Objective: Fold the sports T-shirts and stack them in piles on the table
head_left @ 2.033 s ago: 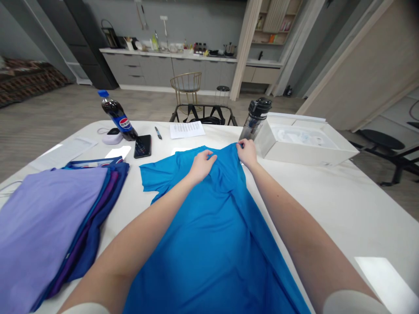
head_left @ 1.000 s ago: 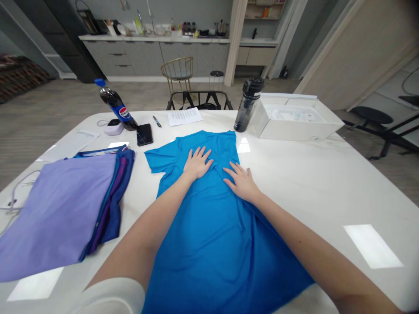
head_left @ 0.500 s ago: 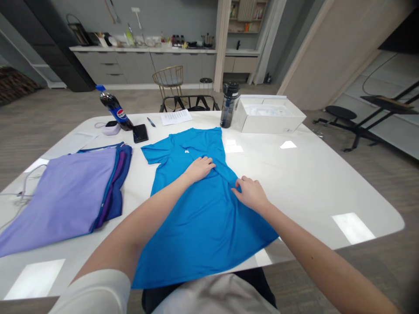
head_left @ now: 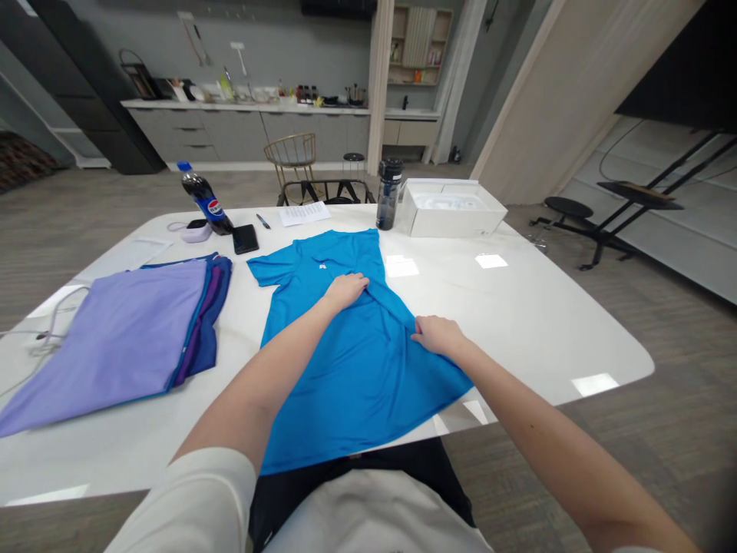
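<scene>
A blue T-shirt (head_left: 339,361) lies spread in front of me, its lower hem at the table's near edge. One short sleeve points left, and the right side is folded inward in a long crease. My left hand (head_left: 347,290) rests on the chest below the small white logo, fingers curled down and closed on the cloth at the fold's upper end. At the shirt's right edge, my right hand (head_left: 441,336) pinches the fabric between thumb and fingers. The right sleeve is not visible.
Folded purple and blue clothes (head_left: 132,330) are stacked at left. Behind them stand a cola bottle (head_left: 206,198) and a phone (head_left: 246,239). A dark water bottle (head_left: 389,196) and a white box (head_left: 452,209) stand on the white table (head_left: 518,322) at the back.
My right hand's fingers have closed on the shirt's right edge, where they were more apart before. My left hand stays nearly in place on the cloth. The camera view has shifted slightly.
</scene>
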Tool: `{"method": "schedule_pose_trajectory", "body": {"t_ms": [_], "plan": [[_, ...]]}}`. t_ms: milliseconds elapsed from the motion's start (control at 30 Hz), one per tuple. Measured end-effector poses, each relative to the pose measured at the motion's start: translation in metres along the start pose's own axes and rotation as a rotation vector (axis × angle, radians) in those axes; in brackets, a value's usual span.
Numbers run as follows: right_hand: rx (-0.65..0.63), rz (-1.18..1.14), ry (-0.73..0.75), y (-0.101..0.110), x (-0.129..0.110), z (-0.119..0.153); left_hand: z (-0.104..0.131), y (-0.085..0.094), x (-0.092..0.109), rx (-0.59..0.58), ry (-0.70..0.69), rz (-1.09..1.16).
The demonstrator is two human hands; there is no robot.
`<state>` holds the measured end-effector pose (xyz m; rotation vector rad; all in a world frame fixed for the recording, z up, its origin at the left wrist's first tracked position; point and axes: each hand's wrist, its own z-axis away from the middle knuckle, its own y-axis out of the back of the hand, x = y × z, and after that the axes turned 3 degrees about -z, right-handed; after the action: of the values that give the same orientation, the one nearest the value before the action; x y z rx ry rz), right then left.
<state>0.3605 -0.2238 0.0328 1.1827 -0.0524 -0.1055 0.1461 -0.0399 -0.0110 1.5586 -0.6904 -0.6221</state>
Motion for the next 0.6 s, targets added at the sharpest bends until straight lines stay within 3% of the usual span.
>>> {"method": "schedule_pose_trajectory", "body": {"t_ms": [167, 300, 467, 533, 600], "plan": [[-0.029, -0.007, 0.019, -0.005, 0.008, 0.007, 0.006, -0.008, 0.009, 0.04, 0.017, -0.004], [-0.133, -0.329, 0.202, 0.023, 0.004, 0.024, 0.008, 0.001, 0.011, 0.067, 0.025, 0.027], [-0.242, -0.836, 0.389, 0.06, -0.054, 0.03, 0.027, 0.027, -0.01, 0.139, 0.092, 0.111], [-0.18, -0.856, 0.404, 0.058, -0.081, 0.024, 0.048, 0.03, -0.015, 0.15, 0.149, 0.095], [-0.084, -0.765, 0.407, 0.047, -0.097, 0.021, 0.075, 0.025, -0.011, 0.109, 0.116, 0.08]]}}
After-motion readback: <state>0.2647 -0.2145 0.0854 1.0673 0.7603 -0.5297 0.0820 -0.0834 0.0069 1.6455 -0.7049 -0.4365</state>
